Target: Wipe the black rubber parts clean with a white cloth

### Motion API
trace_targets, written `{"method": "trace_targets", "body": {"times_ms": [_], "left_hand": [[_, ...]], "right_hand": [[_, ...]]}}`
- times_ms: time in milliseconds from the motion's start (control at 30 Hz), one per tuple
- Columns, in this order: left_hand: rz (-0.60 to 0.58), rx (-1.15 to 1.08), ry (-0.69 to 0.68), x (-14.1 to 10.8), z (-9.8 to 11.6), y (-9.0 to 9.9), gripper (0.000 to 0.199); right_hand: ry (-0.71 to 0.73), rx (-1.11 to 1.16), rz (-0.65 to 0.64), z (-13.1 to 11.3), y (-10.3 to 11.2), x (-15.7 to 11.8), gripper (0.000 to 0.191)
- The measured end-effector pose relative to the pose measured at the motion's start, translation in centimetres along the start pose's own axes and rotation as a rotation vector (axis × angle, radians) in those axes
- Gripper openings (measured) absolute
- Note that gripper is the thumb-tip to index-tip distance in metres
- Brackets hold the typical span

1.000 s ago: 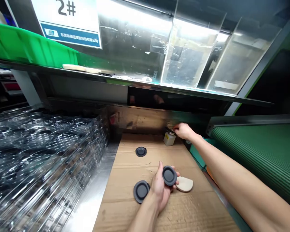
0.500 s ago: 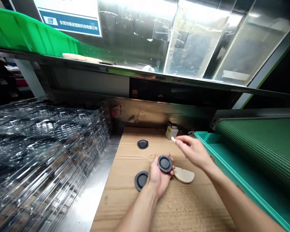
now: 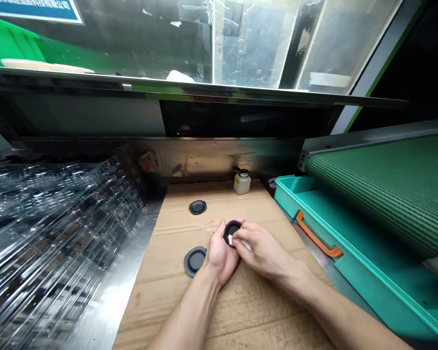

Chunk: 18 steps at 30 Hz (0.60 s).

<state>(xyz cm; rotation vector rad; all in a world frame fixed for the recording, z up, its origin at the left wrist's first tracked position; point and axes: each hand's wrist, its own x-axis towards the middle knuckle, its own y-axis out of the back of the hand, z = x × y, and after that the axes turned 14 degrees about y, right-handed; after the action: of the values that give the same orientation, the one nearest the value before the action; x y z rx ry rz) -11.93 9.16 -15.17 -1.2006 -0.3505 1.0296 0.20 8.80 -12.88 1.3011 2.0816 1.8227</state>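
Note:
In my left hand (image 3: pixel 221 255) rests a small round black disc with a raised rim (image 3: pixel 232 228), gripped by the fingers and thumb above the cardboard. My right hand (image 3: pixel 261 248) pinches a small white wad (image 3: pixel 230 239), its kind too small to make out, and presses it against the disc's face. Beside my left wrist another black disc (image 3: pixel 194 261) lies on the cardboard. A third black disc (image 3: pixel 197 207) lies farther back. The beige flat pad is hidden behind my hands.
A white bottle (image 3: pixel 242 183) with its dark cap open stands at the back of the cardboard (image 3: pixel 175 233). Stacked clear plastic trays (image 3: pixel 58 233) fill the left. On the right are a teal bin (image 3: pixel 350 272) with an orange handle and a green conveyor belt (image 3: pixel 383 180). A metal shelf edge (image 3: pixel 204 90) crosses above.
My right hand has come down and left from near the bottle, bringing the white wad onto the disc in my left hand. The view has turned to the right.

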Motion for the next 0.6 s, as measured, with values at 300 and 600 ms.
{"method": "trace_targets", "body": {"times_ms": [300,600], "left_hand": [[-0.005,0.008,-0.002,0.27,-0.25,0.00,0.035],[0.041,0.028,-0.017,0.25,-0.33,-0.04,0.036]], "right_hand": [[0.066,-0.055,-0.017,0.55,0.30,0.03,0.016],[0.112,-0.015,0.003,1.01,-0.12,0.14,0.011]]}}
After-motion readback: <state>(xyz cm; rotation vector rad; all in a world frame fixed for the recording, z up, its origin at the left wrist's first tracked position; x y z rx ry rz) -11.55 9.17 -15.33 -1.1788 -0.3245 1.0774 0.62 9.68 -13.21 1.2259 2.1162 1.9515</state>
